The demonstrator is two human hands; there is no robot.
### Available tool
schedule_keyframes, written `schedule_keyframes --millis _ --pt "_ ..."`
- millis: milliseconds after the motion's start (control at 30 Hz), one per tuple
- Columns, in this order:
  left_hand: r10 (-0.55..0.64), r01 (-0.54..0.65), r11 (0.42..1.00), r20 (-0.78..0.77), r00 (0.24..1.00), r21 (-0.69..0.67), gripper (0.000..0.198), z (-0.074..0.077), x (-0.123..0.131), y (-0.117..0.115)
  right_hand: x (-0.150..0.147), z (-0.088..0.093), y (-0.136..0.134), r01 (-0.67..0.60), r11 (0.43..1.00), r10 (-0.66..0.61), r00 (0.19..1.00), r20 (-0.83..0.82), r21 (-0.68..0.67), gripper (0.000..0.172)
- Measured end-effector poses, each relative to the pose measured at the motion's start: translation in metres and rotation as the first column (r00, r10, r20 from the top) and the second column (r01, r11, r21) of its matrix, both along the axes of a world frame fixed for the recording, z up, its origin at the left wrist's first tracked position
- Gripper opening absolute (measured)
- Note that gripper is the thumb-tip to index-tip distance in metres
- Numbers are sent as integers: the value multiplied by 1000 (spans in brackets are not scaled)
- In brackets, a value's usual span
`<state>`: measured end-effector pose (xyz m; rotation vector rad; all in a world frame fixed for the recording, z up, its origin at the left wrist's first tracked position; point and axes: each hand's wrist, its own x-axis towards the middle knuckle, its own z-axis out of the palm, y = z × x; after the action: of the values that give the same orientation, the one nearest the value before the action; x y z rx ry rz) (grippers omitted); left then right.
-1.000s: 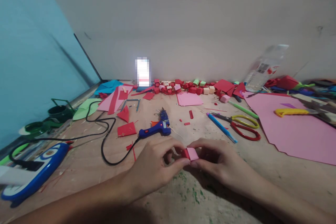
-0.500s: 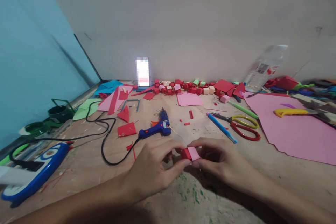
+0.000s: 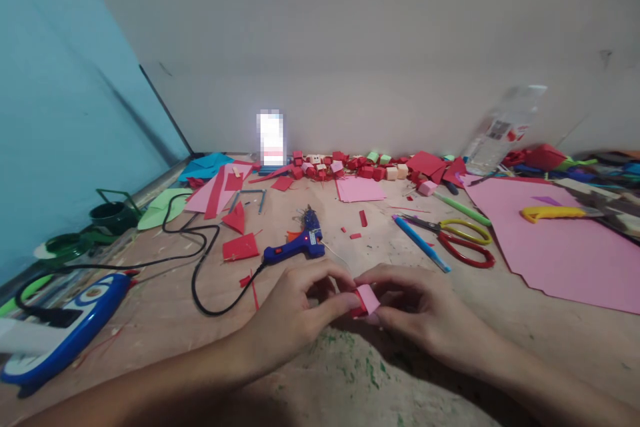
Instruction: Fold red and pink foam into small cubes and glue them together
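A small red and pink paper piece (image 3: 369,299) is pinched between both hands, low over the front middle of the table. My left hand (image 3: 311,300) is closed on its red side, the thumb lying across the front. From the other side my right hand (image 3: 419,303) grips the pink end with thumb and forefinger. Part of the piece is hidden by the fingertips. Just behind the left hand lies a blue hot glue gun (image 3: 296,245), its small red light lit. Red paper scraps (image 3: 355,236) are scattered beyond the hands.
Scissors (image 3: 463,240) and a blue pen (image 3: 421,243) lie to the right, beside a large pink sheet (image 3: 560,260) bearing a yellow-handled knife (image 3: 555,213). Small paper cubes (image 3: 367,172) line the wall. A black cord (image 3: 195,280) runs left to a power strip (image 3: 95,313). A bottle (image 3: 503,133) leans behind.
The paper piece has turned slightly in the fingers, and its pink flap now slants more. The left thumb has shifted up over the red side. Both hands still hold it.
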<state>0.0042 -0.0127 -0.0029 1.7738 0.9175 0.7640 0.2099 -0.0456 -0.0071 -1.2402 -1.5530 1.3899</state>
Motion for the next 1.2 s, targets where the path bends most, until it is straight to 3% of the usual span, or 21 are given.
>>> schedule_keyframes --millis 600,800,933,1200 --pt "-11 11 1000 -60 998 -9 10 -5 -1 0 -1 2 0 -50 998 49 999 -6 -33 17" --pt "-13 12 999 -8 1000 -34 9 -3 0 0 0 2 -1 -29 1000 30 998 51 -9 19" --pt "-19 18 999 -21 1000 -52 6 -3 1 -1 0 1 -3 -81 996 78 992 102 33 19" --pt "-60 60 998 17 998 -35 10 -2 -2 -1 0 3 -1 -59 998 58 995 78 5 19"
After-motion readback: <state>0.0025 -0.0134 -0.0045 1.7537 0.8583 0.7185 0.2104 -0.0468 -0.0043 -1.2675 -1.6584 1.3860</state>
